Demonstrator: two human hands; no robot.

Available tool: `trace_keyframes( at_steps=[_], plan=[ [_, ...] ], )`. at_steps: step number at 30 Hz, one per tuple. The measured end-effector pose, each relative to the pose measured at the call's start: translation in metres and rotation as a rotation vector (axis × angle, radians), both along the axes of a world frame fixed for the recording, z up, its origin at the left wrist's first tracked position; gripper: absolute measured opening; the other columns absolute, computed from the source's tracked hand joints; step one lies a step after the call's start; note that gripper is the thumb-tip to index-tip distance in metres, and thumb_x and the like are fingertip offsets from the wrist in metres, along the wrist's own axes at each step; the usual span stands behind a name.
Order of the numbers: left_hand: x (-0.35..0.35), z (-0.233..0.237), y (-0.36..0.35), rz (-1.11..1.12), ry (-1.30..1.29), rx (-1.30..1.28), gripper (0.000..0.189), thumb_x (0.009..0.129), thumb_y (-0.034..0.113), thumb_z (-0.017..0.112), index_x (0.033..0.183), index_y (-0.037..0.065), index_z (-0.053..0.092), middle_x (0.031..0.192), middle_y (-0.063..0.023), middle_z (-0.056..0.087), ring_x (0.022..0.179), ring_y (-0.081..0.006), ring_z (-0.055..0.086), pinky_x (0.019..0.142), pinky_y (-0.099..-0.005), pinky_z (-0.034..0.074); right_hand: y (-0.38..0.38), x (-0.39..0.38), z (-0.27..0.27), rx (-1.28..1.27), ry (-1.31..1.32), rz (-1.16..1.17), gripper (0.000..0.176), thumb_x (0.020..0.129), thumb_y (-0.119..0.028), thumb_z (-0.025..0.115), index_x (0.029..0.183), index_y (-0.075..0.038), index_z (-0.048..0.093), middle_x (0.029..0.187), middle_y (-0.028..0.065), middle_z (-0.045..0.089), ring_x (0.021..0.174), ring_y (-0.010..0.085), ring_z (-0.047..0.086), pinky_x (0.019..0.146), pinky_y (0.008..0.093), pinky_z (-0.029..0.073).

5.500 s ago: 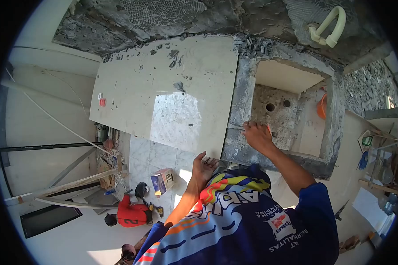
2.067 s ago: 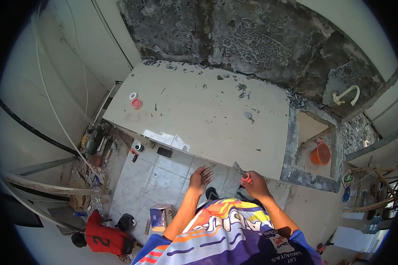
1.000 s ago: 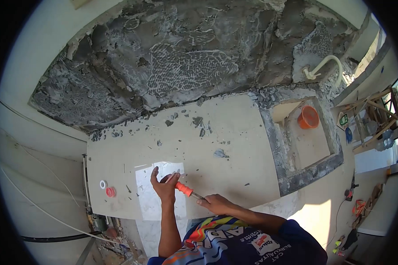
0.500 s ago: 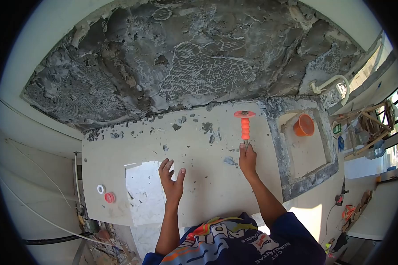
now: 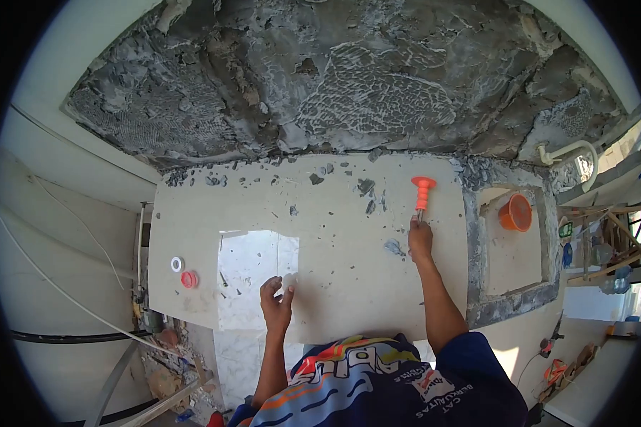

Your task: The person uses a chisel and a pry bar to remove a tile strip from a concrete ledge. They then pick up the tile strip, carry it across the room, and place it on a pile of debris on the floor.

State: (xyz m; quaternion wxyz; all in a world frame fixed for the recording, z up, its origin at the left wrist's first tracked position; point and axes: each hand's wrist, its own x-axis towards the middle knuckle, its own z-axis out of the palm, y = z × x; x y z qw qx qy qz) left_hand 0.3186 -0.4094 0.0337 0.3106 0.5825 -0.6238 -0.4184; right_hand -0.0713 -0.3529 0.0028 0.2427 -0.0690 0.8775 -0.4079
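One orange-handled tool [image 5: 423, 196], gripped in the right hand [image 5: 420, 240], is best steadied well clear of the open left hand [image 5: 276, 306]

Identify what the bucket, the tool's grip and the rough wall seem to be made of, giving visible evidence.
Bucket: probably smooth plastic; even orange colour, rounded rim.
Tool's grip: rubber or soft plastic, I cannot tell which; bright orange-red, ringed with bulges.
Rough wall: likely cement mortar, unfinished; grey, uneven, with web-like ridges.
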Motion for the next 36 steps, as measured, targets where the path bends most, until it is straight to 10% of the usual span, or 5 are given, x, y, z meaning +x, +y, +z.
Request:
trace_keyframes(
  at_steps=[6, 12, 16, 28, 36],
  plan=[
    [0.003, -0.01, 0.005, -0.002, -0.029, 0.065, 0.036, 0.089, 0.017, 0.073, 0.118, -0.001, 0.061, 0.12, -0.0141, 0.063, 0.102, -0.0257, 0.066, 0.077, -0.0354, 0.055, 0.017, 0.095, 0.023, -0.362, 0.345, 0.382, 0.039, 0.103, -0.031, 0.048, 0.08, 0.001, 0.046, 0.058, 0.0184, 0.052, 0.053, 0.0376, 0.052, 0.053, 0.0466, 0.039],
    [-0.018, 0.015, 0.009, -0.053, 0.099, 0.106, 0.037, 0.09, 0.016, 0.072, 0.119, -0.003, 0.059, 0.12, -0.0149, 0.063, 0.103, -0.0232, 0.065, 0.083, -0.0339, 0.054, 0.054, 0.171, -0.02, -0.094, 0.166, 0.638, 0.04, 0.1, -0.03, 0.056, 0.075, 0.001, 0.048, 0.06, 0.0224, 0.056, 0.057, 0.0456, 0.057, 0.053, 0.0513, 0.042],
    [-0.006, 0.005, 0.008, -0.062, 0.061, 0.152, 0.04, 0.091, 0.02, 0.071, 0.121, -0.004, 0.06, 0.118, -0.0149, 0.064, 0.102, -0.0221, 0.065, 0.081, -0.0331, 0.053, 0.105, 0.155, 0.041, -0.198, 0.081, 0.734, 0.038, 0.097, -0.03, 0.059, 0.076, 0.0, 0.052, 0.06, 0.0213, 0.055, 0.058, 0.0412, 0.058, 0.053, 0.0478, 0.043],
    [-0.036, 0.008, -0.008, -0.235, 0.031, 0.164, 0.041, 0.091, 0.02, 0.069, 0.122, -0.007, 0.06, 0.115, -0.0182, 0.067, 0.099, -0.0237, 0.066, 0.087, -0.0355, 0.051, 0.266, 0.118, 0.021, 0.048, 0.215, 0.111, 0.05, 0.101, -0.036, 0.052, 0.071, 0.003, 0.05, 0.058, 0.0235, 0.052, 0.053, 0.0405, 0.054, 0.052, 0.0474, 0.038],
    [-0.07, 0.02, -0.001, -0.38, 0.066, 0.253, 0.038, 0.092, 0.018, 0.069, 0.12, -0.007, 0.059, 0.119, -0.0183, 0.066, 0.103, -0.0233, 0.067, 0.088, -0.0342, 0.053, 0.235, 0.131, 0.014, 0.109, 0.139, 0.31, 0.045, 0.1, -0.036, 0.053, 0.075, 0.002, 0.049, 0.064, 0.0248, 0.056, 0.063, 0.0447, 0.059, 0.059, 0.0517, 0.042]
  ],
)
